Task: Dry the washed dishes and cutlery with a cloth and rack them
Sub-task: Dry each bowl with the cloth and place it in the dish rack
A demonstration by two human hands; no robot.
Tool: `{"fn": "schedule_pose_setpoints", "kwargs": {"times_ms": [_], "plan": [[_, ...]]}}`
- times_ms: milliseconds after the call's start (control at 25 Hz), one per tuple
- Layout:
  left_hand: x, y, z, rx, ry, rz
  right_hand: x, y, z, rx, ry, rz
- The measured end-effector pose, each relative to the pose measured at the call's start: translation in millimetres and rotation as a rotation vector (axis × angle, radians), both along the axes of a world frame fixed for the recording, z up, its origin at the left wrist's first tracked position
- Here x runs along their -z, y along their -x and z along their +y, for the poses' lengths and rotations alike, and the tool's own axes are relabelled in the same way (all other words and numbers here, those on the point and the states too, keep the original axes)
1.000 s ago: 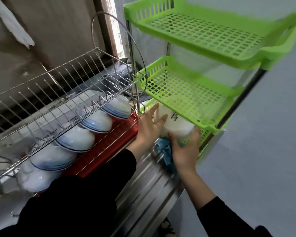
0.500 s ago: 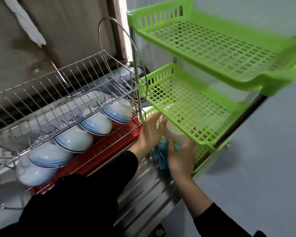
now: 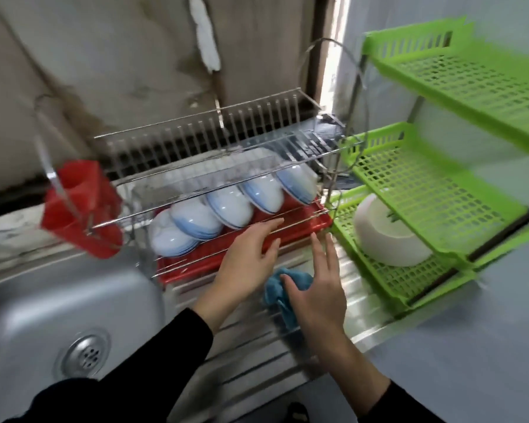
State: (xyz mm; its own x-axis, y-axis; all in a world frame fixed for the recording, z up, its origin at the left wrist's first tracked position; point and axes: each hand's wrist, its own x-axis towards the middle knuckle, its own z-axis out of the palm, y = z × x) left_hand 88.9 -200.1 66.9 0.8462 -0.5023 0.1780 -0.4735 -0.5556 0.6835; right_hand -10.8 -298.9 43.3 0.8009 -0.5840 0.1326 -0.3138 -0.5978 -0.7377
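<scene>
Just cloth (image 3: 288,289) between left hand (image 3: 247,264), right hand (image 3: 319,293)

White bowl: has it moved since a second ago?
Yes. The white bowl moved deeper into the green rack, from the front edge, in under the middle shelf, onto the bottom shelf.

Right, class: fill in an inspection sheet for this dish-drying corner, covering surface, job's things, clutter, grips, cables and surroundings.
Surface: ribbed steel drainboard beside a sink.
Job's things: row of blue-and-white bowls on edge in the wire rack, over a red tray; white bowl on the bottom tier of the green shelf; blue cloth at the right thumb.
Clutter: red cutlery holder at the rack's left end.
Grips: left grip open, fingers by the rack's front wires; right grip open, thumb on the cloth.
Cables: nothing seen.
Surroundings: stained wall behind.
</scene>
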Motion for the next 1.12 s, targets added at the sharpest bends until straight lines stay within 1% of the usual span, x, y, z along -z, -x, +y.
{"fn": "schedule_pose_setpoints", "kwargs": {"times_ms": [200, 400, 600, 720, 880, 960, 1120], "plan": [[-0.5, 42.0, 129.4, -0.126, -0.022, -0.034, -2.6, 7.0, 91.3, -0.222, 0.045, -0.018], [-0.1, 91.2, 264.3, -0.253, -0.096, -0.080, -5.3, 31.9, 211.9, -0.388, 0.103, -0.066], [6.0, 143.5, 403.5, -0.433, -0.105, -0.079, -0.9, 50.7, 329.7, -0.593, 0.066, -0.205], [12.3, 176.5, 476.6, -0.557, -0.151, -0.075, -10.1, 52.9, 394.5, -0.747, 0.061, -0.197], [22.9, 212.2, 552.8, -0.754, -0.201, -0.071, -27.8, 52.5, 466.2, -0.922, 0.087, -0.147], [31.7, 224.7, 584.1, -0.848, -0.223, -0.063, -31.1, 45.7, 502.0, -1.055, 0.121, -0.168], [59.2, 235.0, 634.3, -1.006, -0.282, 0.010, -29.3, 15.6, 572.8, -1.334, 0.151, -0.123]]}}
